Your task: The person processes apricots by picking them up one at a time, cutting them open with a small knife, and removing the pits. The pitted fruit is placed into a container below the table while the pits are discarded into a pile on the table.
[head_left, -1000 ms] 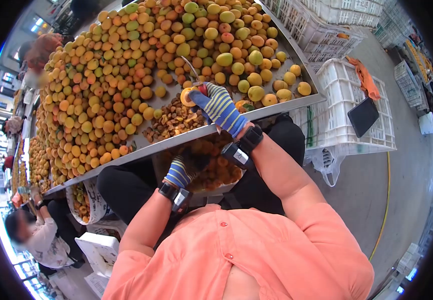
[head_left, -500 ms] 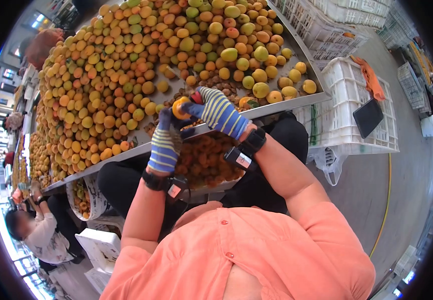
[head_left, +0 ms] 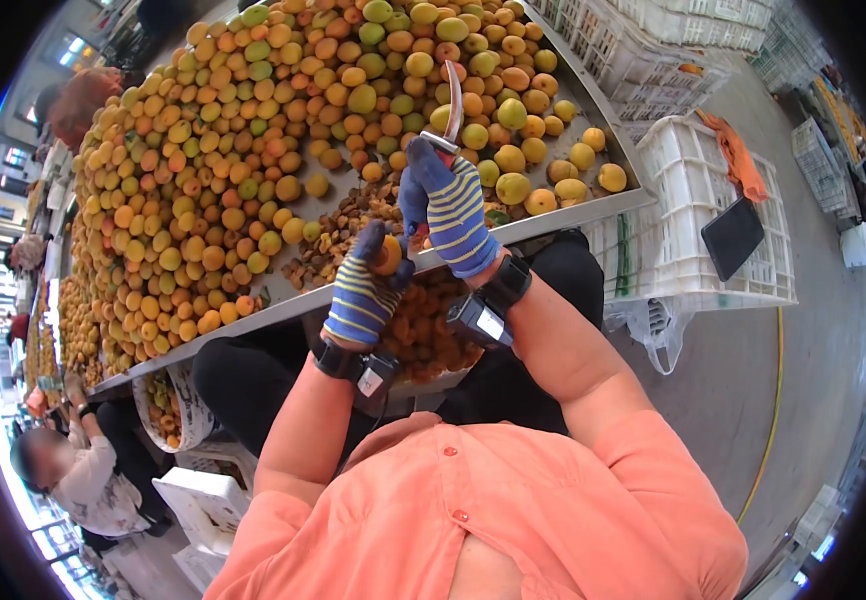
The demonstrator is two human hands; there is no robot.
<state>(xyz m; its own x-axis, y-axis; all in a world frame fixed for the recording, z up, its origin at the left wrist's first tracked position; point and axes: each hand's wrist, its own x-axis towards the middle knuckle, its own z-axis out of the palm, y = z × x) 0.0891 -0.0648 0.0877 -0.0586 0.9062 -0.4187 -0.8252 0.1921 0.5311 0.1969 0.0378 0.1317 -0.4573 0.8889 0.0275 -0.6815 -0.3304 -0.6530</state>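
Gloved in blue and yellow stripes, my left hand (head_left: 371,285) is closed around an orange apricot-like fruit (head_left: 387,256) just over the near edge of the metal table (head_left: 553,213). My right hand (head_left: 450,205), in a matching glove, grips a tool with a curved metal blade (head_left: 455,100) that points up and away; its handle is mostly hidden in the glove. Many orange and green fruits (head_left: 203,180) cover the table. Brown pits (head_left: 338,232) lie beyond my hands. Below them, between my knees, is a heap of opened orange fruit (head_left: 433,330).
White plastic crates (head_left: 688,200) stand at the right, with an orange cloth (head_left: 735,158) and a dark tablet-like object (head_left: 733,238) on one. A bucket of fruit (head_left: 188,405) and a white box (head_left: 203,500) are at lower left. Another person (head_left: 83,465) sits at the far left.
My hands have moved apart. The right one turned so the curved blade now shows pointing upward, while the left moved down and right with a fruit in its fingers.
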